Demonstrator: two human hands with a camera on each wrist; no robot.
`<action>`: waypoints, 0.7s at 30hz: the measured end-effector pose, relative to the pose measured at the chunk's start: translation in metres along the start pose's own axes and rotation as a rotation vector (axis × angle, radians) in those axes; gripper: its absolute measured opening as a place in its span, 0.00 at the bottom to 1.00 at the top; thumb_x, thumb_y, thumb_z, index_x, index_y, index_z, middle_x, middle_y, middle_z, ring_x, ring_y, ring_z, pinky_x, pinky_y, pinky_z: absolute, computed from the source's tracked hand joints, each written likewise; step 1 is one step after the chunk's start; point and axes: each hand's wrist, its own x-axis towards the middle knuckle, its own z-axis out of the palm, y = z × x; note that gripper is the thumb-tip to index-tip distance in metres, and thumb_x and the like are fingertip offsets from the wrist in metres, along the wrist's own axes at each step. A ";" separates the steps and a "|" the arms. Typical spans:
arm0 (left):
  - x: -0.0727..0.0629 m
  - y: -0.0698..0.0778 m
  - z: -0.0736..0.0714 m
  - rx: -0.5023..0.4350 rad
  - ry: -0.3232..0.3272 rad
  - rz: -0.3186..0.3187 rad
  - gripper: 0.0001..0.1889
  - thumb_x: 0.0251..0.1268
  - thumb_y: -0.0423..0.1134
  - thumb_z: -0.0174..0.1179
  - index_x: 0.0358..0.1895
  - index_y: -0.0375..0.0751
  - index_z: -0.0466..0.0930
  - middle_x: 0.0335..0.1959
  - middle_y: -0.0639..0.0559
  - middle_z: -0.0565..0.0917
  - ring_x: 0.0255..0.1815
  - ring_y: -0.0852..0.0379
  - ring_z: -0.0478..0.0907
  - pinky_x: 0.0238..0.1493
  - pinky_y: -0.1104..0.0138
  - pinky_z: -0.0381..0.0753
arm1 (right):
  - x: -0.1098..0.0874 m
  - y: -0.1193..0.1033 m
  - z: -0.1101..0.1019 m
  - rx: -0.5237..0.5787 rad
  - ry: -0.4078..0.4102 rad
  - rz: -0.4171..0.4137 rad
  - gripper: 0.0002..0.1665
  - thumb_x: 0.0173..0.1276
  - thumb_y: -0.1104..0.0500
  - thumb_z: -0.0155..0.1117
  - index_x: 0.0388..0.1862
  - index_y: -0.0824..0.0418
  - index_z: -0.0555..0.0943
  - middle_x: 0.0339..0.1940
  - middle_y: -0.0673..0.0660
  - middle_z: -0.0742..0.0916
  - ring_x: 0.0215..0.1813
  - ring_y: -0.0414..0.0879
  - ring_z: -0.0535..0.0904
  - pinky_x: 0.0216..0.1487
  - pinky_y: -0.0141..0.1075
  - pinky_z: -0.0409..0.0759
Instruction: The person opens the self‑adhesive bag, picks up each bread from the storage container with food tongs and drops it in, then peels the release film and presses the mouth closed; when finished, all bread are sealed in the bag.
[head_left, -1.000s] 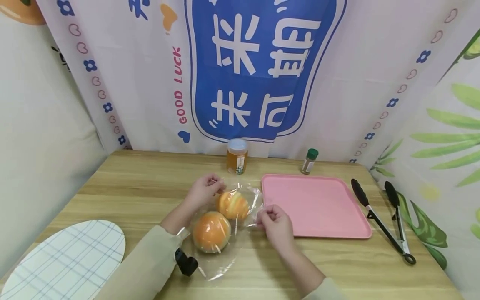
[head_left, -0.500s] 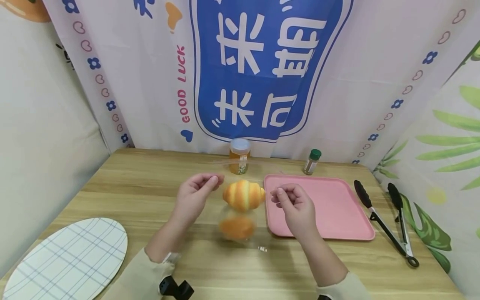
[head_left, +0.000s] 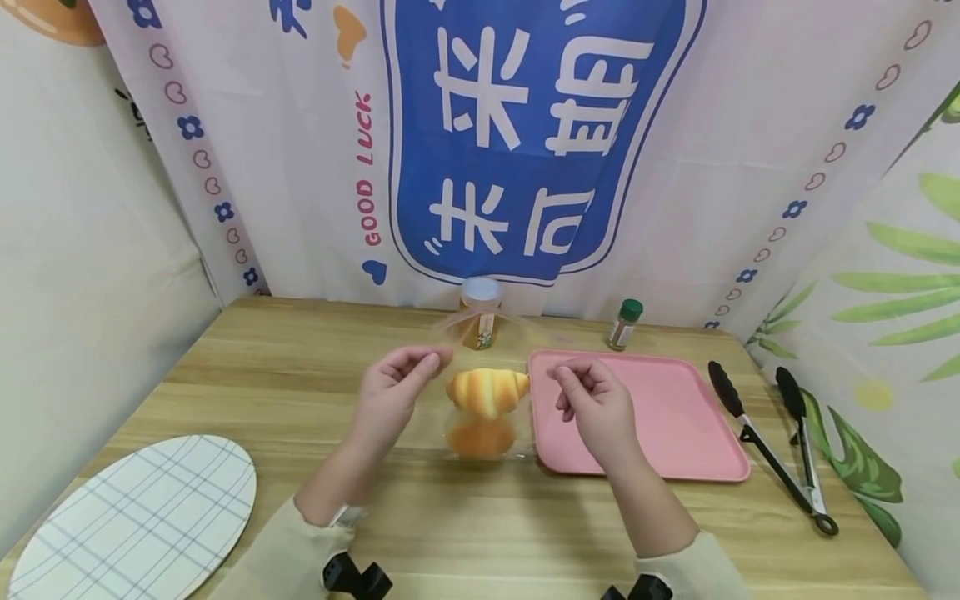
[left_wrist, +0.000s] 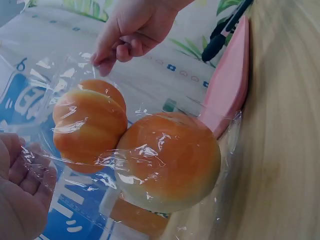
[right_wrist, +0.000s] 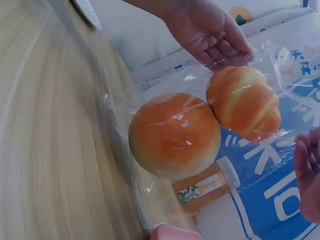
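A clear plastic bag [right_wrist: 144,200] hangs over the table between my two hands. Inside it, a round bun [left_wrist: 167,162] lies at the bottom, with a ridged croissant-shaped roll [head_left: 489,392] above it. My left hand [head_left: 392,396] pinches the bag's upper left side between thumb and fingers. On the opposite side, my right hand [head_left: 600,412] pinches the upper right. Beyond the fingers, the bag's top edge arches in front of an amber jar [head_left: 482,292] with a pale lid. Both wrist views show the bun and roll pressed together behind the glossy film.
Right of the bag lies a pink tray [head_left: 660,417]. Black-tipped tongs [head_left: 776,462] lie spread at the table's right edge. A small green-capped shaker bottle [head_left: 624,325] stands behind the tray. An oval checked board [head_left: 142,517] is at the front left.
The bag was low and slanted toward the left; both hands have raised it, and it now hangs upright with the bun below the roll. The right hand moved up and right.
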 end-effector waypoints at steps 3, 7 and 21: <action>-0.002 -0.004 -0.004 -0.073 0.000 -0.029 0.06 0.70 0.27 0.53 0.41 0.37 0.80 0.34 0.65 0.88 0.41 0.66 0.86 0.54 0.71 0.84 | 0.002 0.003 -0.002 0.096 -0.033 0.065 0.08 0.74 0.63 0.57 0.42 0.70 0.76 0.31 0.42 0.87 0.30 0.36 0.83 0.35 0.29 0.87; -0.004 -0.006 -0.004 -0.081 0.017 -0.019 0.08 0.71 0.28 0.53 0.44 0.44 0.79 0.32 0.64 0.88 0.39 0.66 0.86 0.53 0.70 0.85 | 0.003 0.005 0.000 0.127 -0.052 0.062 0.10 0.74 0.64 0.56 0.44 0.73 0.75 0.29 0.44 0.86 0.31 0.37 0.84 0.37 0.31 0.88; -0.014 -0.010 -0.002 -0.033 0.115 -0.016 0.09 0.74 0.34 0.52 0.32 0.43 0.78 0.30 0.65 0.87 0.38 0.66 0.86 0.54 0.72 0.83 | 0.000 0.002 -0.001 0.076 0.027 0.147 0.17 0.78 0.56 0.52 0.34 0.69 0.77 0.24 0.46 0.85 0.27 0.38 0.82 0.35 0.31 0.87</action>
